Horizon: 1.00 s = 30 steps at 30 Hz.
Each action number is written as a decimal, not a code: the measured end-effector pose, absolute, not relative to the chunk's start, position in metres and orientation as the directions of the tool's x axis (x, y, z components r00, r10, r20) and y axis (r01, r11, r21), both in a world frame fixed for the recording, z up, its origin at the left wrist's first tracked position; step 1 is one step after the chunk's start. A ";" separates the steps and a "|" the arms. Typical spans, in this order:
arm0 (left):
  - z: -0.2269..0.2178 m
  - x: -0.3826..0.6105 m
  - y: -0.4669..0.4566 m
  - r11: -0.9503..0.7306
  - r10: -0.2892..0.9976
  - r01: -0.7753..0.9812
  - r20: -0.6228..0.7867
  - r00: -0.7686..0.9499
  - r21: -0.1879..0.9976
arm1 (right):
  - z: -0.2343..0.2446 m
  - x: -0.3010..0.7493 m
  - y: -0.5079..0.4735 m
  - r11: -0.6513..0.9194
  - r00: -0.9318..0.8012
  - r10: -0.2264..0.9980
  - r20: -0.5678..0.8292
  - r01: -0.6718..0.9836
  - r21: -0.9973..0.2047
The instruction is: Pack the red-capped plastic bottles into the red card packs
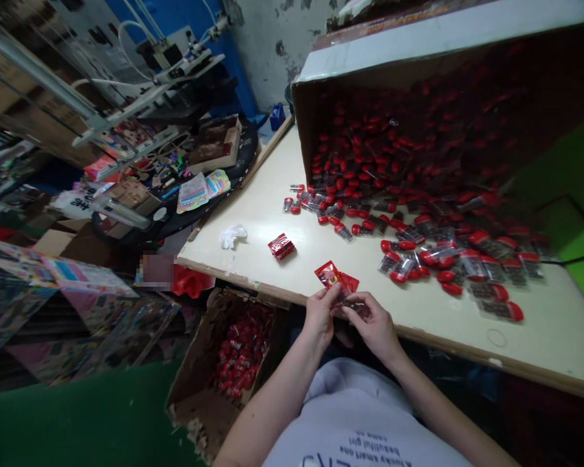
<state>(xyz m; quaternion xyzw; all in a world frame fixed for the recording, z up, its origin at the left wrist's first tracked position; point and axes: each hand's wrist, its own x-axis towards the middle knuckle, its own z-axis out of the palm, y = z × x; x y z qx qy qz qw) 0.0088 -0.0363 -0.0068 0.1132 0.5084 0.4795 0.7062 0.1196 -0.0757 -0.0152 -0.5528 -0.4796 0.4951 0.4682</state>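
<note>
- Cream-coloured table (267, 188) runs across the room, with a grey, patchy wall (263, 39) behind it and a green floor (78, 415) below.
- The red packet (327, 273) is shiny and bright, with small printing and a touch of yellow. It is at the table's near edge, between the two hands; a second red flap shows beside it, and whether that is another packet cannot be told.
- One left hand (322, 312) pinches the packet between thumb and fingers.
- One right hand (374, 321) has its fingers bent in at the packet's lower side; whether they grip anything cannot be told.
- One small red bundle (281, 246) lies on the table, near one crumpled white tissue (233, 236).
- One rubber band (496, 337) lies toward the right.
- Two cardboard boxes hold goods: one large box (300, 139) spilling red-capped packs (496, 310), too many to count, and one lower box (187, 383) of red packets, likewise uncountable.
</note>
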 end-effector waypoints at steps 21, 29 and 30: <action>0.004 -0.004 -0.030 0.612 0.747 -0.510 -0.654 0.119 0.605 | -0.023 0.132 -0.069 -0.183 -0.100 0.980 -0.175 -0.083 -0.980; 0.009 0.007 -0.044 0.653 0.718 -0.547 -0.658 0.227 0.525 | -0.032 0.140 -0.064 -0.146 -0.051 0.989 -0.142 -0.091 -0.985; 0.010 0.008 -0.046 0.647 0.722 -0.554 -0.654 0.224 0.524 | -0.034 0.141 -0.063 -0.154 -0.045 0.988 -0.150 -0.102 -0.983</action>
